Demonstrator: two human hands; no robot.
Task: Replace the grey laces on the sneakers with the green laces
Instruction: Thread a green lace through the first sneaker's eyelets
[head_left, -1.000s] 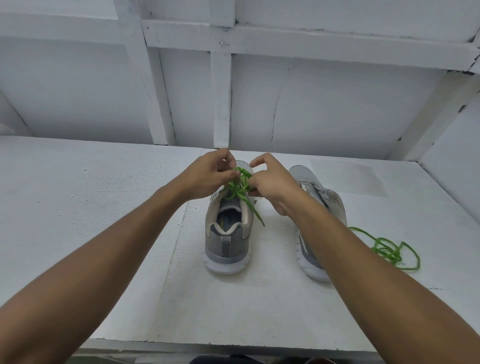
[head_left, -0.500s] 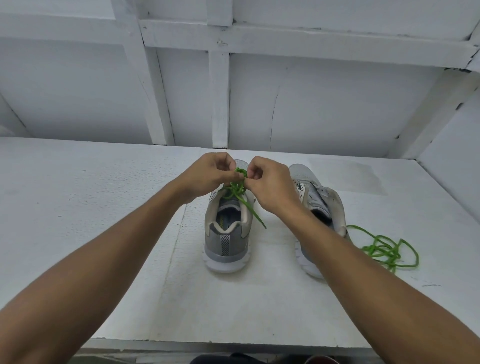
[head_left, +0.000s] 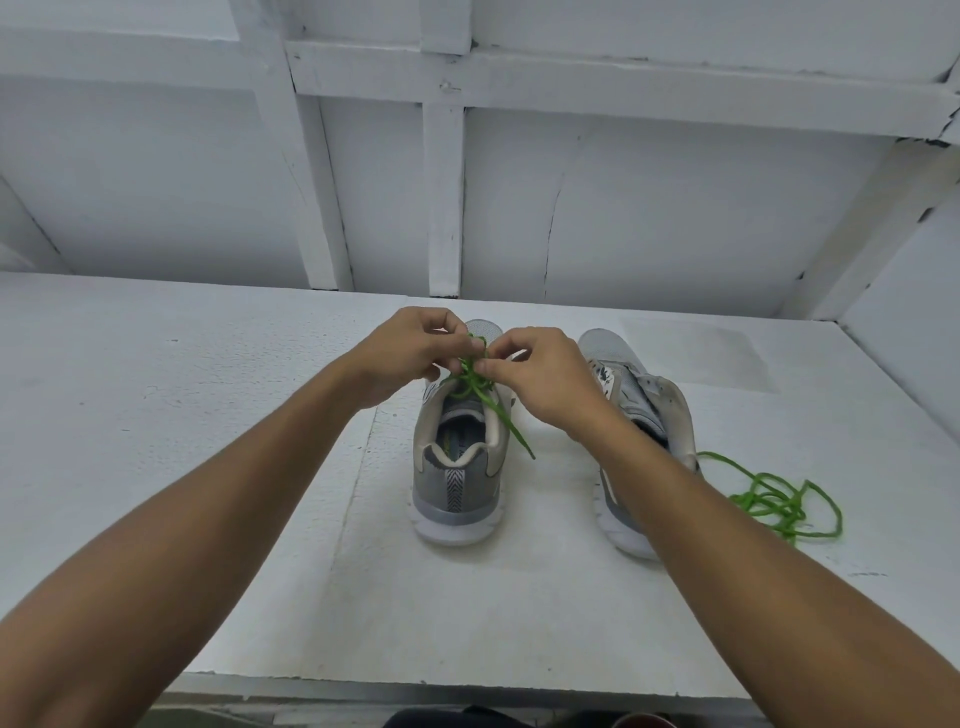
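Observation:
Two grey sneakers stand heel-toward-me on the white table (head_left: 156, 395). The left sneaker (head_left: 457, 467) carries a green lace (head_left: 475, 382) over its tongue, with one loose end trailing down its right side. My left hand (head_left: 410, 353) and my right hand (head_left: 545, 379) meet above it, each pinching a strand of that lace. The right sneaker (head_left: 639, 410) has no lace that I can see and is partly hidden by my right forearm. A second green lace (head_left: 774, 499) lies in a loose tangle to the right of it.
A white panelled wall (head_left: 623, 208) with upright battens closes the back of the table. A white side wall (head_left: 909, 322) rises at the right. The table's front edge (head_left: 415, 686) runs close to my body.
My hands drew together over the left sneaker and keep working the green lace. My right hand's fingers have closed onto the strand.

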